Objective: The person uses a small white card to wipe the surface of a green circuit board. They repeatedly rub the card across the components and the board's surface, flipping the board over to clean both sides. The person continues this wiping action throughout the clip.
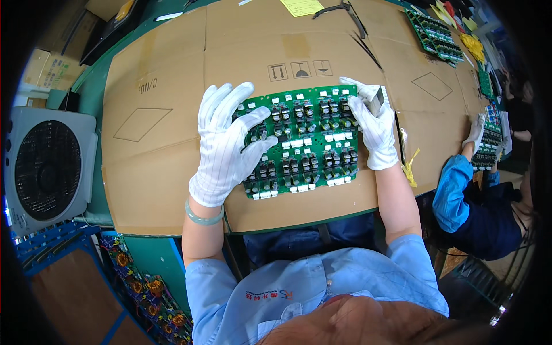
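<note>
A green circuit board (318, 146) crowded with black parts, round capacitors and white connectors lies before me on the cardboard. My left hand (221, 135), in a striped white glove, rests over its left side; its fingers are spread, and the forefinger and thumb reach onto the components. What lies under the palm is hidden. At the upper right corner my right hand (374, 126), gloved too, has its thumb on the board's edge. A flat grey metal-looking piece (376, 102) is held in the crook of this hand; its exact kind cannot be made out.
Flattened cardboard (155, 167) covers the green table. A grey box fan (49, 164) stands at the left. More circuit boards (435, 37) lie far right, near a yellow paper (302, 7) and black strips (365, 50). A co-worker (477, 201) handles a board at the right.
</note>
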`<control>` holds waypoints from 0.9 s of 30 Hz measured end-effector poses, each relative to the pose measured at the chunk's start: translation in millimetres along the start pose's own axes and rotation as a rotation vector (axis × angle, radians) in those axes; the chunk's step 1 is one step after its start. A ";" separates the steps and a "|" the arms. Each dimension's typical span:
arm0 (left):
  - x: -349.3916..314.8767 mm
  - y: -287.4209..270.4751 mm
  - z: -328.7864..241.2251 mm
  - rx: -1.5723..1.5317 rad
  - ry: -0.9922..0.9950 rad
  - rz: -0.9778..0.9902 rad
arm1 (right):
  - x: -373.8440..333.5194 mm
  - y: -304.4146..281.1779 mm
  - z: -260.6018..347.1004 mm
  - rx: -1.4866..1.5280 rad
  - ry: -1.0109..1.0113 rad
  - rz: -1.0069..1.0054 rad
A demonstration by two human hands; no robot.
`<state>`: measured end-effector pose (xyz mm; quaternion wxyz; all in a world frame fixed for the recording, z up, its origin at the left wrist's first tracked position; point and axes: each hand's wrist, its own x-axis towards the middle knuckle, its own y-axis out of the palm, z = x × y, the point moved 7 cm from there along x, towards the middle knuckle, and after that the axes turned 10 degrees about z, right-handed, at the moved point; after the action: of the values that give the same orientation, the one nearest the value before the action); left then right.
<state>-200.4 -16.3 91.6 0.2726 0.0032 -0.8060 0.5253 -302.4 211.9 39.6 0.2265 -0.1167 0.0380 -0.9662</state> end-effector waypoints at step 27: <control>32.8 20.7 -59.2 0.159 -0.039 -0.036 | -4.5 -4.6 5.1 0.181 -0.097 -0.026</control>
<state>-208.6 52.4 106.4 0.2652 0.0494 -0.7668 0.5824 -299.2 217.8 44.2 0.2253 -0.1429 -0.0618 -0.9618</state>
